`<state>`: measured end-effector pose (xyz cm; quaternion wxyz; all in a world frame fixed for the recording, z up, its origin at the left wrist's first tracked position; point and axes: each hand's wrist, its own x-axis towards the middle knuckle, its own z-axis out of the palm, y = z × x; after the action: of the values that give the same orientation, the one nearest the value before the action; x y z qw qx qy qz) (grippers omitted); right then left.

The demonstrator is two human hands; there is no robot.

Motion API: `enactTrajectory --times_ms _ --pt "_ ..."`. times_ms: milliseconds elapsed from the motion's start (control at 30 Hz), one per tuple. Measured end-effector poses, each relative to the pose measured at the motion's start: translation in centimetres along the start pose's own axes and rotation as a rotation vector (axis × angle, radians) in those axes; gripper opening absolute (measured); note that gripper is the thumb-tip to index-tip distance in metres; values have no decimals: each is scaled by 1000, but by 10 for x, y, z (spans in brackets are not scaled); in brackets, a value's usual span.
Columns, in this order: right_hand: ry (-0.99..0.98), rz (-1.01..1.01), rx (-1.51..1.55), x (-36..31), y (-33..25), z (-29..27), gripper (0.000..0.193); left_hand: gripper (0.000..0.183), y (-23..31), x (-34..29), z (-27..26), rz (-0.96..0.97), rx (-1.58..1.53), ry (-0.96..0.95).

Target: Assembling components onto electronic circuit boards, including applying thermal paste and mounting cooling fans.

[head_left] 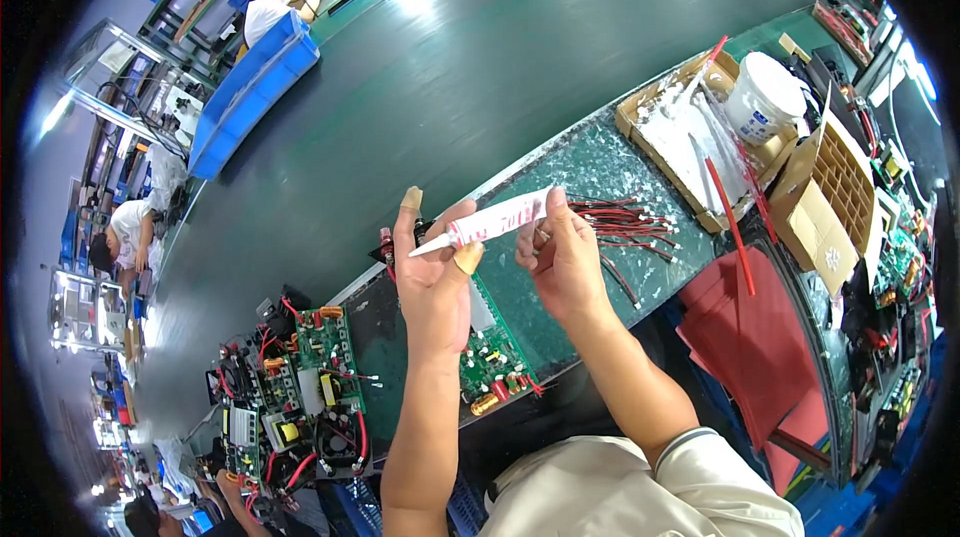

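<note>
A white squeeze tube point(507, 218) with red print and a pointed nozzle is held up above the bench, its nozzle toward the left. My left hand point(434, 297) grips it near the nozzle end between thumb and fingers; its index finger points up, and pale finger cots cover some tips. The tail end is pinched between the thumb and fingers of my right hand point(567, 262). Below my hands lies a green circuit board point(497, 355) with a white block and coils, partly hidden by my left hand. Red and black wires point(628, 225) with small connectors lie bundled right of my right hand.
Several assembled circuit boards point(300, 387) are grouped at the left. On the right stand a smeared cardboard tray point(632, 119), a white bucket point(764, 94) and a divided carton point(815, 199). Red sheets point(745, 337) hang beside the bench. A blue bin point(250, 97) and other people are farther off.
</note>
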<state>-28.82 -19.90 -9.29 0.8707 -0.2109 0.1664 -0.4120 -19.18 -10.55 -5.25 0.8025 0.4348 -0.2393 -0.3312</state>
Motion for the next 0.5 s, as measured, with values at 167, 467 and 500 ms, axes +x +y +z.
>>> enactTrajectory --times_ms 167,467,500 --pt "10 101 23 -6 -13 7 26 84 1 -1 2 42 -70 -173" --pt "67 94 206 -11 -8 9 41 77 -10 -4 10 4 -148 -64" --pt "-3 124 181 -12 -8 10 44 78 -9 -4 8 -20 -158 -100"
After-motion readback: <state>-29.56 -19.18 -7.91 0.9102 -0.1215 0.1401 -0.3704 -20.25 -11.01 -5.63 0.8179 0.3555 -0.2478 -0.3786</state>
